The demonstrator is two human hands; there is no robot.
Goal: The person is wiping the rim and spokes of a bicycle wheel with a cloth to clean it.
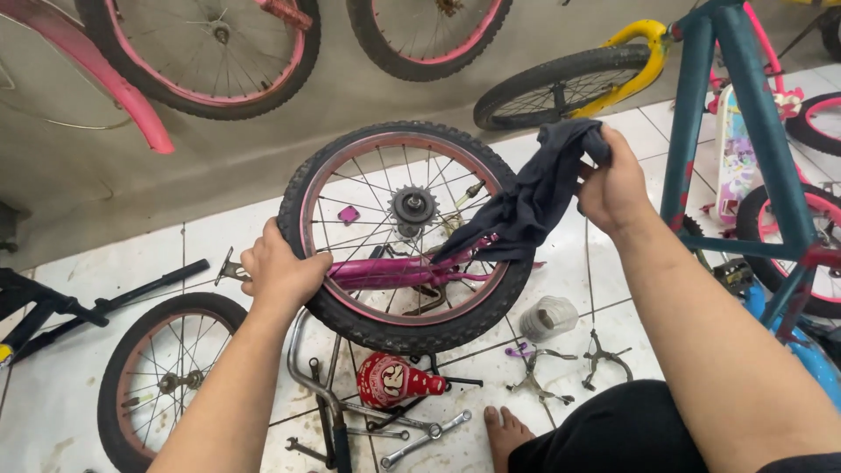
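Your left hand [279, 273] gripped the tyre of the wheel [407, 236] held up over the floor, while your right hand [616, 186] clutched a dark rag [534, 200] draped across its rim, wiping seemingly barely begun.

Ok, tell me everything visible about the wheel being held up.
The small bicycle wheel has a knobby black tyre, a worn pink rim, thin metal spokes and a toothed sprocket at the hub. It is held flat-on to the camera above the tiled floor. The left hand grips its left edge; a dark cloth, held by the right hand, drapes over its right side.
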